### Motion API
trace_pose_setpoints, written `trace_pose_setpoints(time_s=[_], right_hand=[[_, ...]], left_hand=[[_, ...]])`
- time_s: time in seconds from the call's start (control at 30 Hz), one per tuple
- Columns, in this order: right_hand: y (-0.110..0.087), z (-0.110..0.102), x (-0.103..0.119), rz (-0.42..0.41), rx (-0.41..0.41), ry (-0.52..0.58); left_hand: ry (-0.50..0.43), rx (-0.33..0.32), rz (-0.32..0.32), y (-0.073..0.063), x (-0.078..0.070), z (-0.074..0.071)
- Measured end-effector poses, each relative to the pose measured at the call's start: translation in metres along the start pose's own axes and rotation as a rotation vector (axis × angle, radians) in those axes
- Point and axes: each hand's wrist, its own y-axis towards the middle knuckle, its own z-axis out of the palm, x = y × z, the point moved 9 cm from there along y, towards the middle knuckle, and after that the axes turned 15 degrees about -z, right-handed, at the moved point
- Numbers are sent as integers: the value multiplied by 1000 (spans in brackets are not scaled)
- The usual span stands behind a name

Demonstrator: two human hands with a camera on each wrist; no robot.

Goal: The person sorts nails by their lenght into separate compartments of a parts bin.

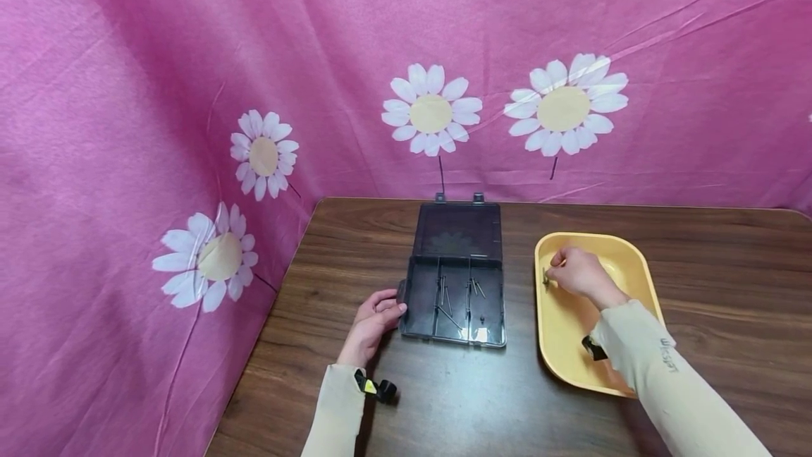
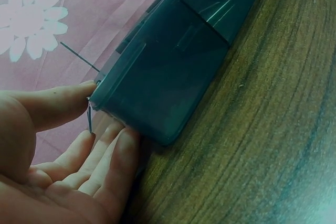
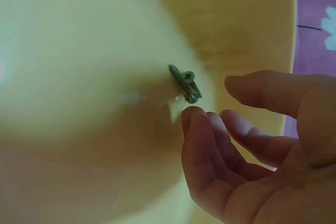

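A dark see-through plastic compartment box (image 1: pixel 420 305) sits on the table, its lid (image 1: pixel 458 226) folded back toward the curtain. Several screws (image 1: pixel 443 290) lie in its middle and right compartments. My left hand (image 1: pixel 369 326) grips the box's left side; in the left wrist view the thumb is at the rim and the fingers (image 2: pixel 121 156) are lower down. Over the far left part of a yellow tray (image 1: pixel 561 344), my right hand (image 1: pixel 582 275) reaches down to a small cluster of screws (image 3: pixel 185 83). Its thumb and fingertips are spread apart close beside them, holding nothing.
The wooden table (image 1: pixel 457 400) runs back to a pink curtain (image 1: pixel 342 55) printed with daisies. The tray stands to the right of the box, with a strip of table between them. A black wrist camera (image 1: pixel 384 391) hangs beside my left wrist.
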Motion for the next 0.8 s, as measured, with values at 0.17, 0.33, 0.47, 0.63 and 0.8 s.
trace_pose_setpoints(time_s=[0.17, 0.33, 0.47, 0.63, 0.8], right_hand=[[2, 7, -2, -3, 23, -37], [3, 12, -3, -15, 25, -61], [4, 14, -3, -26, 16, -76], [5, 16, -2, -39, 8, -80], [5, 18, -2, -51, 8, -76]], left_hand=[[1, -2, -3, -1, 0, 1], [1, 0, -4, -1, 0, 1], [3, 2, 2, 0, -1, 2], [0, 7, -1, 0, 0, 1], [-1, 19, -14, 2, 0, 0]])
